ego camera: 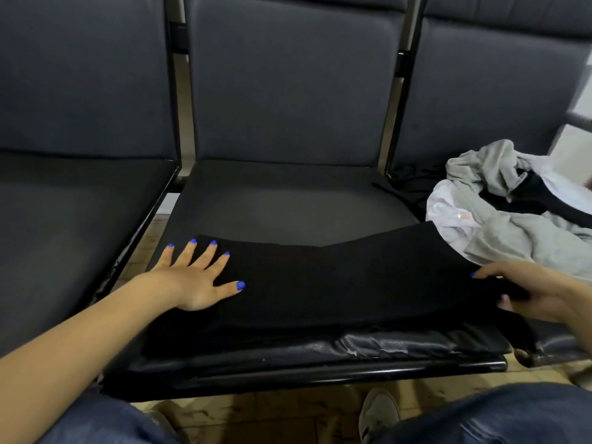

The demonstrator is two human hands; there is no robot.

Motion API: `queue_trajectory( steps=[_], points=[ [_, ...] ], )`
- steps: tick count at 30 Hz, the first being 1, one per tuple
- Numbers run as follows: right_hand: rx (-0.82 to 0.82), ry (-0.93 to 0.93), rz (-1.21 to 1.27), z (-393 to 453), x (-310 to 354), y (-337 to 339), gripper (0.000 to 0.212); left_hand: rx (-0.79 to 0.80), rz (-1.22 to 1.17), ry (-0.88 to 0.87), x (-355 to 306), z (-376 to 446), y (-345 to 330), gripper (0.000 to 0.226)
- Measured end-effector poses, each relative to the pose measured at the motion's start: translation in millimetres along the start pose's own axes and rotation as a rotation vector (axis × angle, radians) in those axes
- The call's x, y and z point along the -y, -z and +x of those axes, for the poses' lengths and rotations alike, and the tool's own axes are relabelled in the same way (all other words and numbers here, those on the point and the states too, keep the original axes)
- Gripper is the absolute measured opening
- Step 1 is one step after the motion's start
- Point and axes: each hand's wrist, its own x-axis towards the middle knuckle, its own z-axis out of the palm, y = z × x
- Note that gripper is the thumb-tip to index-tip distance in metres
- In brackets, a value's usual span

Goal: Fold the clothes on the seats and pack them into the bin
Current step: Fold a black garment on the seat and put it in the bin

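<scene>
Black garment (336, 283) lies across the middle seat (288, 206) under your flat, spread left hand (192, 280) while your right hand (531, 293) pinches its far end, so you look mid-fold: next carry that end toward your left palm.

I see a plain black garment (336, 283) on the dark grey middle seat (288, 203), whose front edge is glossy black with pale scuffs. On the right seat lies a heap of clothes (499, 219) in light grey, white and black (the white piece has a small orange mark). My fingernails are bright blue, my trousers (480, 415) dark blue, the shoe (378, 411) pale grey.
</scene>
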Motion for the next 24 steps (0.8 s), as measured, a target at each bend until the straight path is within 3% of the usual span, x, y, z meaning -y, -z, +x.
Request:
queue_trajectory(
  steps=[3,9,11,13,15,16,18,20,24],
  points=[
    [0.105,0.001,0.145,-12.0,7.5,-8.0,0.006,0.019,0.038,-0.037,-3.8,-9.8,1.8,0.084],
    [0.295,0.141,0.338,-43.2,40.5,-37.4,0.007,0.041,-0.079,-0.375,0.9,-28.2,-0.3,0.123],
    [0.372,0.22,0.381,-51.5,55.0,-50.2,0.003,-0.027,-0.405,-0.482,2.4,-30.0,-0.8,0.117],
    [0.474,0.266,0.371,-60.8,70.7,-69.0,0.003,-0.243,-0.904,-0.487,-5.3,-28.2,7.9,0.105],
    [0.559,0.286,0.314,-68.1,85.8,-93.7,0.006,-0.423,-1.399,-0.425,-9.5,-31.0,18.9,0.073],
    [0.605,0.288,0.288,-73.5,91.7,-108.9,0.01,-0.417,-1.59,-0.409,-8.1,-31.7,21.9,0.067],
    [0.692,0.316,0.225,-83.6,99.6,-142.6,0.011,-0.296,-1.888,-0.41,0.0,-33.1,21.5,0.075],
    [0.773,0.315,0.152,-89.7,97.9,-182.0,0.023,-0.141,-2.094,-0.296,8.5,-34.1,16.5,0.067],
    [0.986,0.153,-0.01,-97.3,72.7,-264.8,0.024,0.079,-2.082,-0.082,11.1,-28.0,4.5,0.073]
  ],
)
